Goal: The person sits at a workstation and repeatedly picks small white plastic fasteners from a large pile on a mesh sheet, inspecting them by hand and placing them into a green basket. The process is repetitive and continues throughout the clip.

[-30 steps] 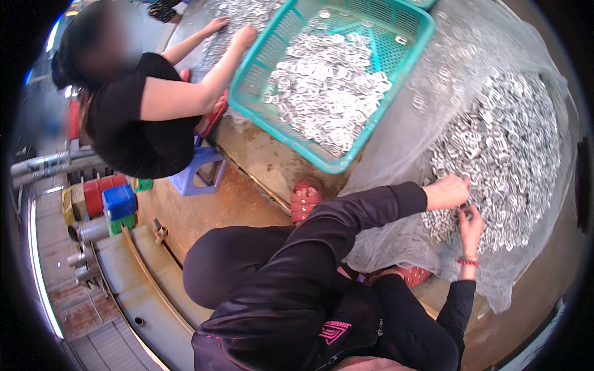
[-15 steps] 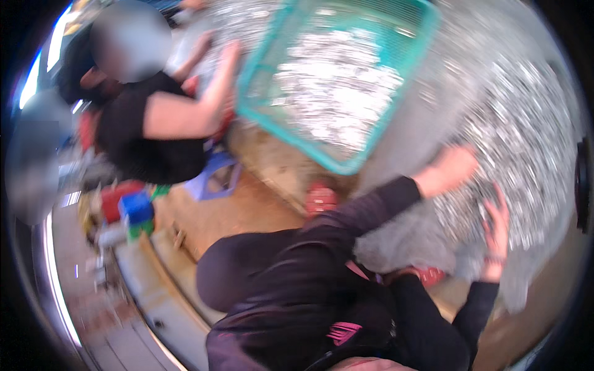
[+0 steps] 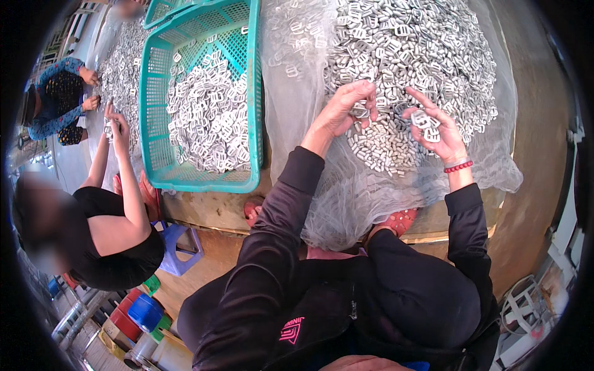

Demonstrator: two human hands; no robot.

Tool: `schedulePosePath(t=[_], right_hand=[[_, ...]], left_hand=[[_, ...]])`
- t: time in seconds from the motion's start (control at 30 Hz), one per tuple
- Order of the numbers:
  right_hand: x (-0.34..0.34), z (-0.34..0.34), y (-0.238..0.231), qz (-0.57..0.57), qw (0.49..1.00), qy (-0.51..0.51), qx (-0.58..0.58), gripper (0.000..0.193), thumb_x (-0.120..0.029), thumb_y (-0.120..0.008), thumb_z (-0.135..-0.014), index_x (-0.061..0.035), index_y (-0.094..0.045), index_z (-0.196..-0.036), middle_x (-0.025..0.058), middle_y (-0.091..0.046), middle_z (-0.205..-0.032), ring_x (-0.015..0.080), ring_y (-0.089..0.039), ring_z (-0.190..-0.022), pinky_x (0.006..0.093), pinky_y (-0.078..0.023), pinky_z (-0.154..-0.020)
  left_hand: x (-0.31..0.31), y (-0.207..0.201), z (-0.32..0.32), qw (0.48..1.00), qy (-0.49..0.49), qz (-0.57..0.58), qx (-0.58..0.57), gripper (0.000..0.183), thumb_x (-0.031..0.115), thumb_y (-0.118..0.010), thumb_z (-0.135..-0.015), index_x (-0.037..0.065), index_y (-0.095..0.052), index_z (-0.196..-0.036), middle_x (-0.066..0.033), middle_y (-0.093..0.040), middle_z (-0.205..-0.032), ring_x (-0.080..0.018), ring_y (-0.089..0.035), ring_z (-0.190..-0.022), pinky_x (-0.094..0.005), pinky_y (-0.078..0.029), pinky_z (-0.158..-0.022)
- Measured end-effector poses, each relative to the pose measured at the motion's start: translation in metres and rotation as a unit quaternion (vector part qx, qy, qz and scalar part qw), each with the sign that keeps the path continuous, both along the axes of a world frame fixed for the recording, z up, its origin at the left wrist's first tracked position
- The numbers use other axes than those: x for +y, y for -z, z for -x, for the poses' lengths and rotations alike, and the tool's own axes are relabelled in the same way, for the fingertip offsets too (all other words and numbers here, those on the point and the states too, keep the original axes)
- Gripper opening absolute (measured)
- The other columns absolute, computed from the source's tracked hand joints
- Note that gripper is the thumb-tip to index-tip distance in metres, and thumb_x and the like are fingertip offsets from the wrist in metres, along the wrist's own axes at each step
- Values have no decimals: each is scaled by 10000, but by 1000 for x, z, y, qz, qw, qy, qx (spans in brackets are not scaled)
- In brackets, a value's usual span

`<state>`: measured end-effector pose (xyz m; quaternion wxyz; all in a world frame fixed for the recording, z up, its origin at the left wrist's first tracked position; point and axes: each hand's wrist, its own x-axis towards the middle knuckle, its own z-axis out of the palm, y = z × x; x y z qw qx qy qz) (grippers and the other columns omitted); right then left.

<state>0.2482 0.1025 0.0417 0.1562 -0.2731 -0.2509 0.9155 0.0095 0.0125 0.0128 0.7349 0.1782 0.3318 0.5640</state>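
Observation:
In front of me, a heap of small grey metal buckles lies on a sheer white mesh cloth. Small oblong grey pellets are mixed into its near side. My left hand is at the left of the heap, fingers curled round a metal buckle; whether it holds more I cannot tell. Opposite it, my right hand is turned palm up, with several buckles lying in it under half-bent fingers. Between the hands, buckles and pellets show on the cloth.
Left of the heap stands a green plastic basket partly filled with buckles. Beyond it, a person in black and another in a blue patterned sleeve work at more buckles. A purple stool and a blue container are at left.
The view has swung right and steadied, so the basket now sits further left. My hands have come up off the heap, and buckles now show in both.

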Motion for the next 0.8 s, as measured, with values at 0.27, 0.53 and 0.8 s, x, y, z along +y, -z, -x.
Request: schedulePosePath(t=[0.27, 0.53, 0.8], right_hand=[[-6, -3, 12, 64, 998, -4, 10, 666, -107, -438, -864, -67, -217, -1490, 245, -474, -1319, 459, -538, -1147, 509, -512, -886], [-3, -14, 30, -50, 983, 23, -177, 338, -180, -555, -917, 8, -578, -1198, 113, -660, -998, 194, -671, -870, 282, -522, -646], [-7, 6, 40, -526, 771, -56, -356, 355, -158, -678, -829, -60, -612, -1164, 118, -674, -969, 215, -637, -720, 321, -507, -632]], left_hand=[[19, 27, -35, 752, 36, -91, 652, 423, 336, -740, -781, 75, -555, -1057, -109, -592, -922, -266, -617, -741, -375, -479, -622], [3, 43, -27, 666, 53, -109, 736, 354, 198, -711, -778, 109, -536, -1073, -132, -556, -975, -368, -626, -842, -474, -498, -691], [-14, 28, 6, 966, -70, 25, 247, 183, 184, -667, -791, 48, -556, -840, -83, -630, -917, -173, -559, -649, -255, -418, -507]])
